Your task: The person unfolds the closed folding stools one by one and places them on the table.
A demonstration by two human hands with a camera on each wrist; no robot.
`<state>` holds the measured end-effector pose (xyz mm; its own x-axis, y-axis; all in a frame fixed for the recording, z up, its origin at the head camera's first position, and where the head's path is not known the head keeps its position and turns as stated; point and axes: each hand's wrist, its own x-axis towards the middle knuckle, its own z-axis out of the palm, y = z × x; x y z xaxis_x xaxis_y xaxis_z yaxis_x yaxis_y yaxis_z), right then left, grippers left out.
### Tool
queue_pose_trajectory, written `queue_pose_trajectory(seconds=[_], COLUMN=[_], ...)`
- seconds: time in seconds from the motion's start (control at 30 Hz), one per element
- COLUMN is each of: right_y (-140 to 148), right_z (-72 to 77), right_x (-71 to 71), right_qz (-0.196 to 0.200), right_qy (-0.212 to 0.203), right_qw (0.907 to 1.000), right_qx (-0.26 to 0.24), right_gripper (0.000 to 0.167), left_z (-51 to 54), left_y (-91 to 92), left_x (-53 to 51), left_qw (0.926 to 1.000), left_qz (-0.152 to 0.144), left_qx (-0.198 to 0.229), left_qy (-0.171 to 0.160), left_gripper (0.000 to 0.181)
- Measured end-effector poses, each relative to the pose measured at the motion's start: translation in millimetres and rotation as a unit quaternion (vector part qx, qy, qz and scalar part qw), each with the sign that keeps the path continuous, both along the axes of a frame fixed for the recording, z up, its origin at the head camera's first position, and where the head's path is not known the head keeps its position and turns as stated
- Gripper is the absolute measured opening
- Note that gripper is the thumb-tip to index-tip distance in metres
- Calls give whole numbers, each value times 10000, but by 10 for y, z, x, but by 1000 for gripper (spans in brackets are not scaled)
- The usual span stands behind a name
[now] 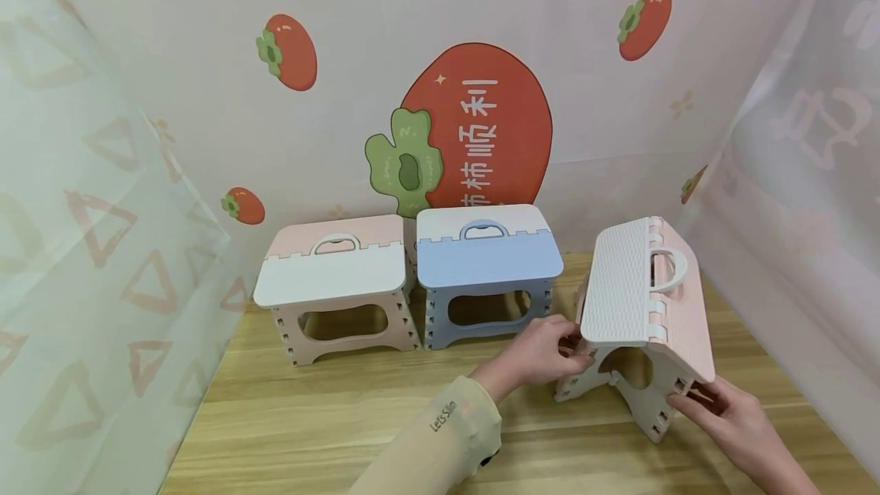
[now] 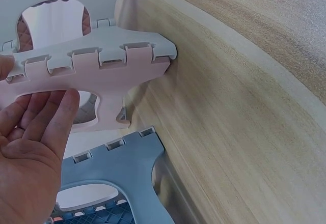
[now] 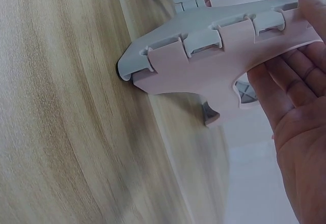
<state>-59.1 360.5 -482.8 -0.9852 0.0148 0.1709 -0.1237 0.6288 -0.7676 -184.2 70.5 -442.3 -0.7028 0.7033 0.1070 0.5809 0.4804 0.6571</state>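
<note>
A pink-and-white folding step stool (image 1: 619, 281) stands at the right on the wooden table, partly folded. Its two top panels slope away from a raised hinge line, where a white loop handle sticks up. My left hand (image 1: 543, 354) grips its left leg panel, fingers hooked through the cutout, as the left wrist view shows. The opposite leg panel is gripped by my right hand (image 1: 732, 418), its thumb on the outer edge and fingers curled into the opening (image 3: 247, 89). Left of this stool stands an unfolded blue-and-white stool (image 1: 491, 266), and beside it another unfolded pink-and-white stool (image 1: 333, 273).
The wood-grain table (image 1: 344, 418) extends in front of the stools. A pale curtain (image 1: 344, 136) printed with red persimmons hangs behind them, and patterned sheets flank the table on the left (image 1: 103, 212) and right (image 1: 804, 197).
</note>
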Motion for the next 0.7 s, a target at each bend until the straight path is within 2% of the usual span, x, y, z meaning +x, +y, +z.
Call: queue_pose_trajectory(seconds=[0.17, 0.47, 0.7], right_y=[19, 64, 92], right_z=[3, 9, 16], right_x=[5, 13, 32], right_qz=[10, 36, 29], right_qy=[-56, -264, -272], right_qw=[10000, 9996, 9996], right_qx=[1, 47, 113], right_gripper=[48, 47, 46], left_z=[-3, 3, 2], left_y=[1, -7, -5], left_x=[0, 5, 22], left_qw=[10000, 10000, 10000], left_qz=[20, 3, 42], left_qx=[6, -30, 11], left_qy=[-70, 56, -60], left_gripper=[25, 24, 23])
